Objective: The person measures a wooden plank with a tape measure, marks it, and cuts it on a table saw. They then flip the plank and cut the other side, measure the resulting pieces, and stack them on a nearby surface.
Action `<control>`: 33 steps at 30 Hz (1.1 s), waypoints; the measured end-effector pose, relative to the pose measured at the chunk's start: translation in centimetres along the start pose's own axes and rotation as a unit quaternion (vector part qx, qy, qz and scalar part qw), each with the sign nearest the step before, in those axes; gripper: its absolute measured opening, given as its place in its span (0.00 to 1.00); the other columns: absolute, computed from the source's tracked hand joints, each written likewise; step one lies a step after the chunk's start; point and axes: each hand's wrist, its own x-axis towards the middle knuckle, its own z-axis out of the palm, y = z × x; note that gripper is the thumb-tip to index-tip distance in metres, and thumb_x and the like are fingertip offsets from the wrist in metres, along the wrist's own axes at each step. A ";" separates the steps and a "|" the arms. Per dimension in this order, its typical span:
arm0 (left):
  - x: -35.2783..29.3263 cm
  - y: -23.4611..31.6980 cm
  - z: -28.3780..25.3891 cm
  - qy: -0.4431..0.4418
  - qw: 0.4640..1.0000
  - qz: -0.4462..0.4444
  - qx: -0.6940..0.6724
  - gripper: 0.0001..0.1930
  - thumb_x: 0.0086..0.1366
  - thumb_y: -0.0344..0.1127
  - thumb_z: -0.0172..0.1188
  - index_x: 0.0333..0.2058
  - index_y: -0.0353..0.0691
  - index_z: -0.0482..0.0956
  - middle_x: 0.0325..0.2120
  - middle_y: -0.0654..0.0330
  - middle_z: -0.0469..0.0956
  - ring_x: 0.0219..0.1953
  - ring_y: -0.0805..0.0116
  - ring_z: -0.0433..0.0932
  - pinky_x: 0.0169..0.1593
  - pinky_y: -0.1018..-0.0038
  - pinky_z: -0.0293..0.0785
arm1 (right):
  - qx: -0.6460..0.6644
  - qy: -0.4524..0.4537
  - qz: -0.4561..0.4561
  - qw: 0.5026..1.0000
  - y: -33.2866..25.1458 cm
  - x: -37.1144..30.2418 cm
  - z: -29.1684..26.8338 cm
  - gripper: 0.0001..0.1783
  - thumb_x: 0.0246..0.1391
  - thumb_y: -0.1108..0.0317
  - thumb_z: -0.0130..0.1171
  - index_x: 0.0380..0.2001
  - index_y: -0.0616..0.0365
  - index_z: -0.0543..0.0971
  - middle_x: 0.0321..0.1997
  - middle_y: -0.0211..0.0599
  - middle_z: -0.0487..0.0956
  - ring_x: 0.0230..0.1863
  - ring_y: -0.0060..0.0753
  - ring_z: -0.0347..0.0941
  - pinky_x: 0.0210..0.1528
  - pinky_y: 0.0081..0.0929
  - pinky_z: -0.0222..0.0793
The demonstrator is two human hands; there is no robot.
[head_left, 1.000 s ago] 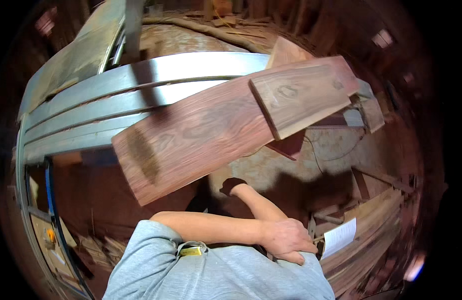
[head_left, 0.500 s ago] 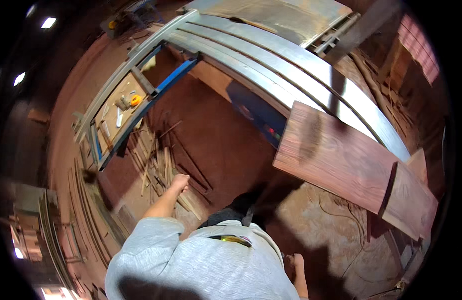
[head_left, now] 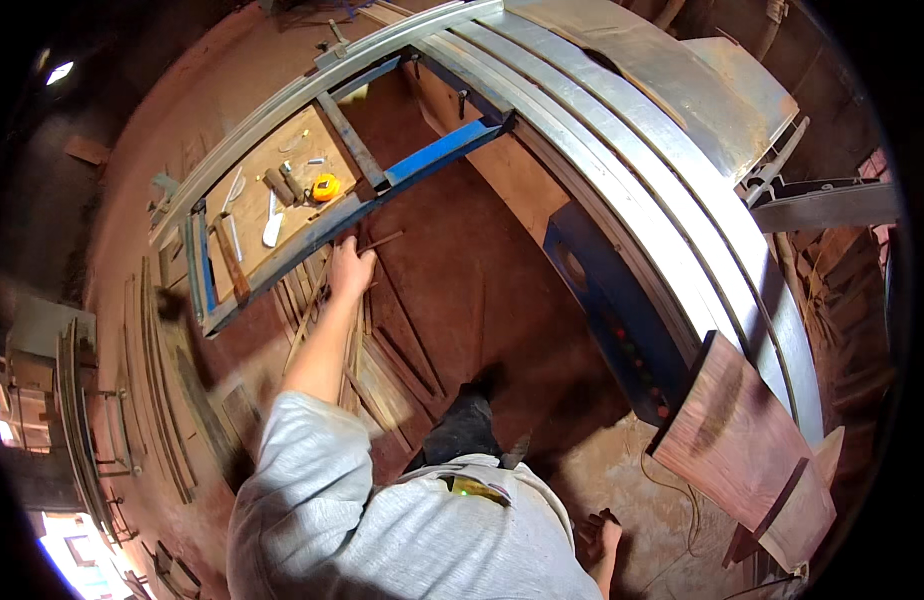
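My left hand [head_left: 352,268] reaches forward to just under the near rail of a blue and grey metal frame [head_left: 282,262]. Its fingers look slightly apart, and nothing shows in them. A tan board [head_left: 250,200] inside the frame carries a yellow tape measure [head_left: 325,187], a white-bladed tool [head_left: 273,230] and brown cylindrical pieces [head_left: 281,186]. Low on the right, my right hand [head_left: 600,535] hangs by my side with its fingers curled in and partly in shadow. I see nothing held in it.
A long silver slotted machine table [head_left: 622,150] curves along the right. Reddish wooden boards [head_left: 732,430] lie at its near end. Loose wood strips [head_left: 382,385] cover the floor below my left hand, and long strips [head_left: 157,370] lie farther left. A cable [head_left: 672,485] trails on the floor.
The view has shifted toward the frame, which is now closer. My left arm has stretched forward, bringing that hand up to the frame's near rail. My right hand stays low at my side.
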 end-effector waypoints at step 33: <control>11.6 9.5 2.2 0.138 0.964 -0.065 -0.216 0.21 0.66 0.52 0.47 0.31 0.38 0.76 0.29 0.53 0.79 0.34 0.55 0.77 0.45 0.57 0.77 | 0.041 0.017 -0.098 0.994 5.2 -5.6 3.2 0.18 0.64 0.53 0.56 0.36 0.58 0.81 0.30 0.33 0.81 0.26 0.27 0.77 0.29 0.29 0.77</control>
